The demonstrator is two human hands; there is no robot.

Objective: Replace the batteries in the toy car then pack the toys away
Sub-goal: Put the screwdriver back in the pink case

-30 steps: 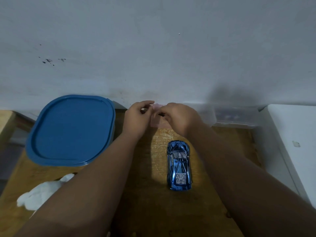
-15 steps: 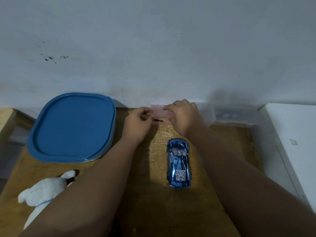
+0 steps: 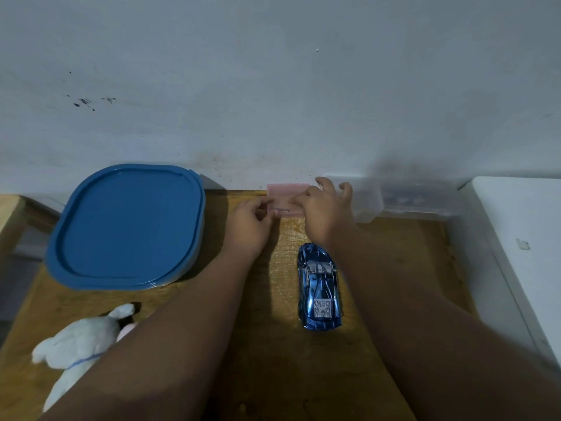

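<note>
A shiny blue toy car lies on the wooden table, nose toward the wall. A small pink box stands against the wall beyond it. My left hand pinches the box's left front corner with curled fingers. My right hand grips the box's right side with its thumb and forefinger, while its outer fingers are lifted and spread. A small pale part shows at the box's front between the two hands. A white plush toy lies at the near left, partly hidden by my left forearm.
A large container with a blue lid sits at the back left. Clear plastic boxes line the wall to the right of the pink box. A white surface borders the table's right side. The wall rises just behind everything.
The pink box came down from between my hands and now stands against the wall. My right hand's outer fingers have lifted and spread. The car has not moved.
</note>
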